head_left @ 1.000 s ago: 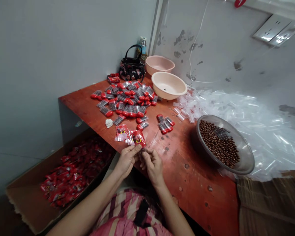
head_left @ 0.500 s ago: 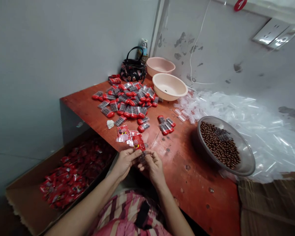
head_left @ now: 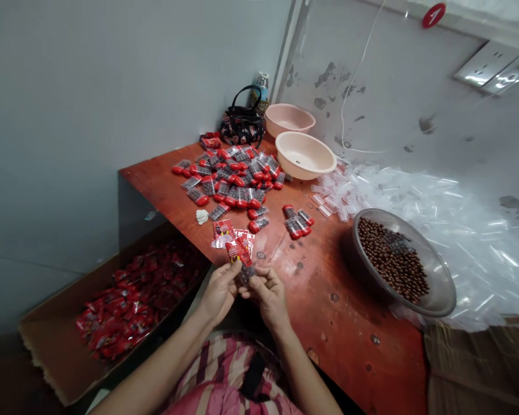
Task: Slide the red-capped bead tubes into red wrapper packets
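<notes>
My left hand [head_left: 218,293] pinches a red printed plastic packet [head_left: 237,250] between thumb and fingers at the table's near edge. My right hand [head_left: 271,298] grips a small clear box [head_left: 245,276] of dark balls, which meets the packet's lower end. Fingers partly hide both, so how far the box sits inside the packet is unclear. Just beyond lie flat red packets [head_left: 223,232]. Farther back is a heap of clear boxes with red ends [head_left: 241,197], dark balls showing inside. A smaller group of these boxes [head_left: 297,223] lies to the right.
On the red table [head_left: 320,334] stands a grey bowl [head_left: 443,288] of brown balls [head_left: 391,259]. Clear empty boxes [head_left: 454,225] pile up behind it. Two pale basins [head_left: 306,173] and a black handbag [head_left: 242,128] stand at the back. Lower left, a cardboard box [head_left: 47,351] holds red packets.
The red packet has tilted leftward and folded near my left fingers, and the dark-ball box shows more between my hands. The whole view has shifted slightly.
</notes>
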